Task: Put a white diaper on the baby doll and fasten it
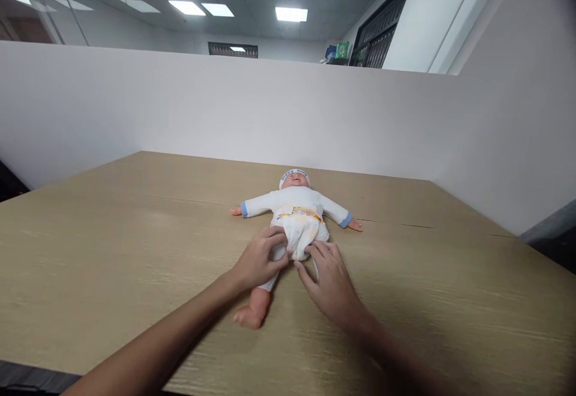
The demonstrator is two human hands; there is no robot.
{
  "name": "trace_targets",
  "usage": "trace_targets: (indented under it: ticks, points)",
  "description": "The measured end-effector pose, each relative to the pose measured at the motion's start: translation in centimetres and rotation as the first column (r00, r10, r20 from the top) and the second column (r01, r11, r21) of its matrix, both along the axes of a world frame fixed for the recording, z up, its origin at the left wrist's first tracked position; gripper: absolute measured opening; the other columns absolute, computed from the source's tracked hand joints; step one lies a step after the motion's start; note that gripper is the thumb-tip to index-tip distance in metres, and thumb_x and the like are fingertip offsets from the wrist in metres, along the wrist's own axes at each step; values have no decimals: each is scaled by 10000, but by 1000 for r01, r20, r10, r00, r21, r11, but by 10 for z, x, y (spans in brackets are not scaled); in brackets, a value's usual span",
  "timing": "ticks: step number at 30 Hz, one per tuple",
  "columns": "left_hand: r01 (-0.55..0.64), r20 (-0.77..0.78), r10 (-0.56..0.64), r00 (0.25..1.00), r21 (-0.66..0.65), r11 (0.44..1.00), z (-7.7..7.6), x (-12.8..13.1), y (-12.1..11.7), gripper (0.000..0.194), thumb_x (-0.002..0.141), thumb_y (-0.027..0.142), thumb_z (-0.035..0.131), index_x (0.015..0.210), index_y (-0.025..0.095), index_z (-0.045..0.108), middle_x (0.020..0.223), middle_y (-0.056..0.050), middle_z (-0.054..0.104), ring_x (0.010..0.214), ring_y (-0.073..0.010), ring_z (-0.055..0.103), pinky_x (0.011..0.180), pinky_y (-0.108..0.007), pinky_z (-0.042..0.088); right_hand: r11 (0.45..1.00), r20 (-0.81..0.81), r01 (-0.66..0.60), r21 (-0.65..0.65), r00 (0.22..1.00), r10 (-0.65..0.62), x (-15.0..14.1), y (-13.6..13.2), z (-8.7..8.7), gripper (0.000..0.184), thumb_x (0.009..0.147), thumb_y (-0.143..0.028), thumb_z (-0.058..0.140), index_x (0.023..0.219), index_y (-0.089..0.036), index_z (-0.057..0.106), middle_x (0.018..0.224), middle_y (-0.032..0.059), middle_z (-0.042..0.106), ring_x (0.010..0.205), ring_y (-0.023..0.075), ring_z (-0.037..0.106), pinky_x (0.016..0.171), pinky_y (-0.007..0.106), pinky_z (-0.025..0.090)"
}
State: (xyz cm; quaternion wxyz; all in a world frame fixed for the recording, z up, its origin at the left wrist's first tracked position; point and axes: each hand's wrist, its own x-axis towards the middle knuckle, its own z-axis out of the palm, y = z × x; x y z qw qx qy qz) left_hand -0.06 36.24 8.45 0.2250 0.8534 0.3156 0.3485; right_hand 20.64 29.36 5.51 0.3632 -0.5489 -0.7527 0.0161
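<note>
A baby doll (pixel 294 204) in a white top and cap lies on its back on the wooden table (pixel 112 246), head away from me, arms spread. It wears a white diaper (pixel 300 231) with a coloured waistband. My left hand (pixel 260 259) grips the doll's left thigh at the diaper's leg edge, fingers curled. My right hand (pixel 330 285) covers the other leg, fingertips pressed on the diaper's lower edge. One bare foot (pixel 248 317) sticks out below my left hand.
White partition walls (pixel 225 108) enclose the table at the back and right. The table's near edge runs along the bottom left.
</note>
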Motion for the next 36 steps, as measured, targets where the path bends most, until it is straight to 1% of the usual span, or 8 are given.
trace_targets:
  ticks: [6,8,11,14,18,25,30,36]
  points:
    - [7,-30,-8,1000,-48,999,3,2,1,148,968,324,621,874,221,571,928,-25,653,949,-245,561,891,-370,435,997,-98,-27,-79,995,19,0,5,5,87,995,-261,694,1021,-201,638,1067,76,696,1116,305,557,989,435,472]
    - [-35,-6,34,999,-86,996,-1,1,2,134,965,347,635,956,217,602,950,-27,639,939,-241,563,881,-366,435,997,-146,-13,-80,989,1,-1,6,6,128,976,-296,713,1022,-208,632,1053,77,692,1102,308,562,965,429,480]
    - [-69,63,80,995,-159,985,-6,1,6,260,941,386,687,1107,210,592,1009,-24,634,919,-227,561,857,-352,437,997,-192,-1,-77,981,-13,-4,7,6,171,960,-344,726,1018,-218,627,1032,81,691,1094,316,572,941,423,491]
    - [-40,92,59,994,-193,980,-7,1,9,278,926,422,730,1039,208,593,958,-6,629,895,-216,551,842,-338,425,997,-204,0,-78,979,-16,-5,6,7,182,965,-366,719,988,-217,618,1004,76,687,1074,312,571,927,419,489]
    - [-18,72,32,997,-186,982,-2,0,8,215,922,374,739,900,201,613,931,-5,637,916,-215,567,859,-333,416,998,-195,-7,-68,981,-6,-4,7,8,166,981,-354,701,996,-205,631,1011,68,687,1068,299,558,942,422,476]
    - [-45,0,46,999,-148,988,3,-2,2,149,938,341,683,980,205,640,980,-19,620,924,-221,573,864,-341,437,997,-194,-31,-76,981,16,-2,9,9,132,994,-321,678,980,-201,627,1019,70,687,1064,290,550,948,418,469]
    - [-45,16,48,999,-165,985,0,-1,6,203,942,385,669,965,210,570,960,-10,583,879,-207,537,835,-341,428,998,-199,-22,-57,980,10,-3,10,6,90,986,-286,652,1004,-200,635,1016,81,693,1056,292,552,946,426,475]
    - [-50,90,74,993,-236,970,-4,0,7,266,943,425,697,1016,215,552,950,0,592,879,-201,523,804,-325,418,992,-221,87,-87,970,-105,2,13,5,112,961,-289,661,1026,-216,607,1005,71,678,999,275,625,849,369,478]
